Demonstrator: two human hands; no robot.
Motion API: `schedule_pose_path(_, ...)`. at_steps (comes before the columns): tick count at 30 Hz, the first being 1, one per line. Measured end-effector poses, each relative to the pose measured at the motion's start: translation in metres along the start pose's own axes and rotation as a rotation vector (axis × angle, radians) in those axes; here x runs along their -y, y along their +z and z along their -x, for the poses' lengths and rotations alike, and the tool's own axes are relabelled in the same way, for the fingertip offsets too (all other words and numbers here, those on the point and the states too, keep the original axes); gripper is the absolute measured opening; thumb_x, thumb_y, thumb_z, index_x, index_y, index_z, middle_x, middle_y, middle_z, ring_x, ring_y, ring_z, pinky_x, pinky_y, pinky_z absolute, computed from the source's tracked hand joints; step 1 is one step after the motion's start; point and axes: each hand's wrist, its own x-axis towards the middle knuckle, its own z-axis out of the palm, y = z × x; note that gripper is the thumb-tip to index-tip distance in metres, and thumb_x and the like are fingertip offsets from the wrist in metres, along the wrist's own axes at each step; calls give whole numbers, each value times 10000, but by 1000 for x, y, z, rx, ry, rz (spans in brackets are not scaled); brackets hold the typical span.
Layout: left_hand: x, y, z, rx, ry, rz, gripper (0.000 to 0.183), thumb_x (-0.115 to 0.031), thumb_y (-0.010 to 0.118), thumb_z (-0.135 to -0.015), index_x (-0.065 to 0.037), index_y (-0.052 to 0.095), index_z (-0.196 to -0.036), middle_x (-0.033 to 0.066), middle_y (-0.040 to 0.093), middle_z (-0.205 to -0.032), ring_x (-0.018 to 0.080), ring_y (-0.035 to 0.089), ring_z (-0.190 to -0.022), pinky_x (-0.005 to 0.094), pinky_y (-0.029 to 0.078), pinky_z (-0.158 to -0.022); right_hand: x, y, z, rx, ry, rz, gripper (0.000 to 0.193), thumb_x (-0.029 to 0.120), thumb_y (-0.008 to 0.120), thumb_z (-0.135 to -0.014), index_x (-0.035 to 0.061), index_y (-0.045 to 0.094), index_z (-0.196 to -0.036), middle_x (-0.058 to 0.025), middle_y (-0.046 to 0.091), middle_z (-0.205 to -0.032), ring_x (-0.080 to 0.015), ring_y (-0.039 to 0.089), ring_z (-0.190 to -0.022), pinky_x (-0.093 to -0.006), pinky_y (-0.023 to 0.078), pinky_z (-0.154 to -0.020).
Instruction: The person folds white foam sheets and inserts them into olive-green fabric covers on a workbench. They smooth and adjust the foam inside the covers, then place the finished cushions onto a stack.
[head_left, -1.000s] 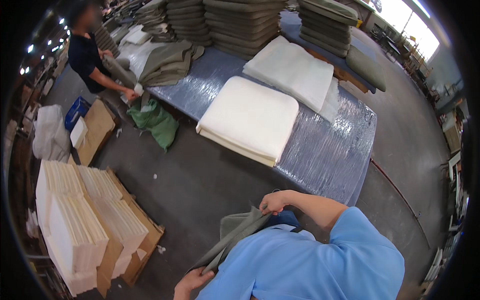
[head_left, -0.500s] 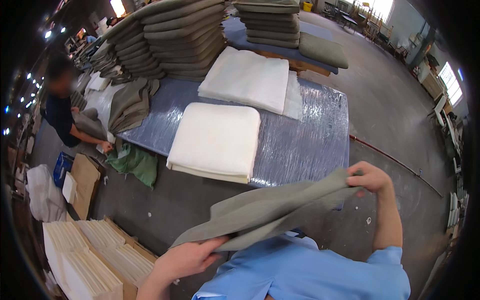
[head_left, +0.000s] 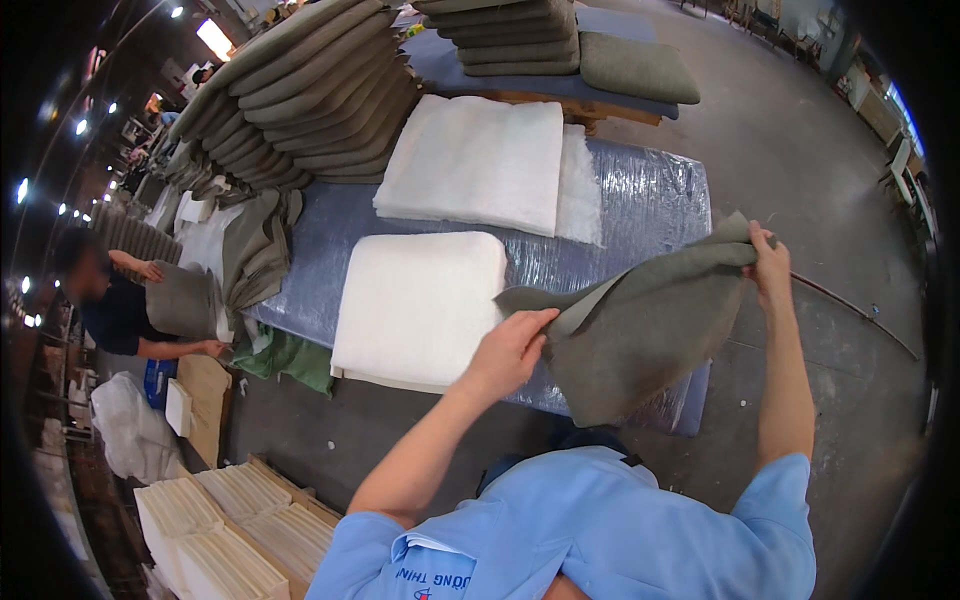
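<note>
A grey-green fabric cushion cover (head_left: 650, 330) hangs stretched between my two hands, over the right front part of the table. My left hand (head_left: 507, 352) is closed on its left upper edge, close to the white foam pad. The other upper corner is gripped in my right hand (head_left: 768, 264), beyond the table's right edge. Folds along the top hide whether the cover's mouth is open. Just left of the cover, a white foam cushion pad (head_left: 418, 305) lies flat on the plastic-wrapped blue table (head_left: 660, 190). Behind it rests a stack of white wadding sheets (head_left: 475, 160).
Tall stacks of grey-green cushions (head_left: 325, 95) stand at the back left, with another stack (head_left: 510, 35) behind. Loose covers (head_left: 255, 250) lie at the table's left end. A co-worker (head_left: 105, 300) handles fabric there. Cream foam pieces (head_left: 215, 530) fill the lower left floor.
Both hands have moved forward and up with the cover, from near my body to over the table. The cover now hangs more spread out. The co-worker has lifted a piece of fabric.
</note>
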Motion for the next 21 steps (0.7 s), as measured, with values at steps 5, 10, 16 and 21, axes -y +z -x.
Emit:
schedule_pose_path(5,33,18,51,246,-341,120,455,-119,678,-996,-74,620,-1444,155,683,-1364,307,669,-1225,366,540,-1009,-80,75,-34,-129,-57,78,556,401,644,-1063,38,568,-1478,-67,719,-1050,-130,646,-878,-311,537,-832)
schedule_pose_path(10,121,-37,152,-84,-845,130,440,-172,652,-1049,-72,602,-1475,131,710,-1328,195,675,-1191,344,551,-1005,-147,242,84,321,279,-255,323,323,592,-1088,85,702,-1276,-20,745,-1048,-107,652,-867,-274,516,-740)
schedule_pose_path(16,219,-169,117,-415,-1040,170,420,-153,620,-1082,-57,581,-1489,66,696,-1289,119,622,-1180,272,471,-1055,-200,387,167,338,390,-55,619,478,511,-1099,-54,628,-1393,-172,702,-1360,-307,657,-1239,-411,491,-1057)
schedule_pose_path(21,325,-234,95,-635,-1179,127,465,-307,587,-1096,-88,560,-1505,23,690,-1234,131,613,-1041,299,497,-922,-178,443,184,365,436,231,604,493,396,-1112,20,638,-1399,-269,647,-1395,-435,584,-1332,-463,435,-1139)
